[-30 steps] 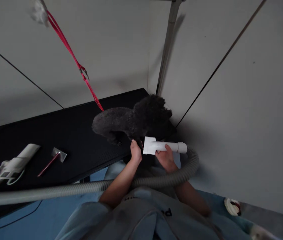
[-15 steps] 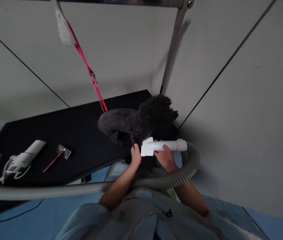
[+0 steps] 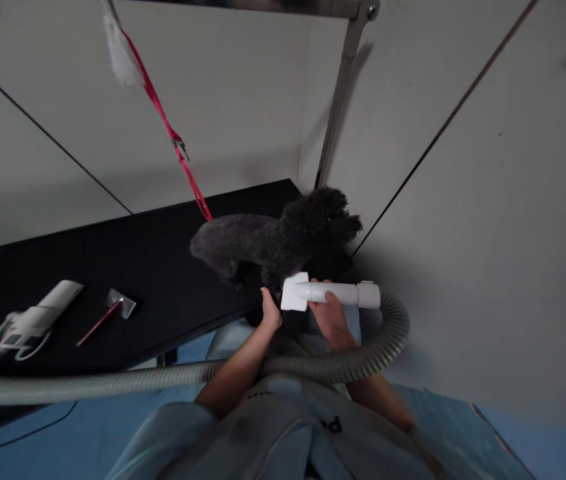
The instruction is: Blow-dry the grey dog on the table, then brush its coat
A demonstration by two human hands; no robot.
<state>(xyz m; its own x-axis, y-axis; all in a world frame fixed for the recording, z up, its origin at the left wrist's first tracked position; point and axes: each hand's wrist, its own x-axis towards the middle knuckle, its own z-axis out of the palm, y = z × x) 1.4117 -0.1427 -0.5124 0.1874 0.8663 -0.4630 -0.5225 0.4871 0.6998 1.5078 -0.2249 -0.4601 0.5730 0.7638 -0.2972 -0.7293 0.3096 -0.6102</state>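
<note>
A dark, curly-headed dog (image 3: 263,240) stands on the black table (image 3: 163,280), its head to the right. My right hand (image 3: 333,320) is closed around a white vacuum grooming nozzle (image 3: 337,293), whose wide flat head lies by the dog's chest and front legs. A grey ribbed hose (image 3: 363,363) runs from the nozzle's end, curving back across my forearms to the left. My left hand (image 3: 271,312) is at the dog's front leg (image 3: 271,277), thumb up, closed about its lower part; the fingers are mostly hidden.
On the table's left lie a white handheld device (image 3: 45,317) with a coiled cord and a slicker brush (image 3: 107,317) with a red handle. A red leash (image 3: 163,120) hangs from above to the dog's rear. A metal post (image 3: 337,107) and walls stand behind.
The view has shifted slightly, moving the table items left. The dog's head has moved a little to the right. Both hands stay near the front leg, the nozzle still in my right hand.
</note>
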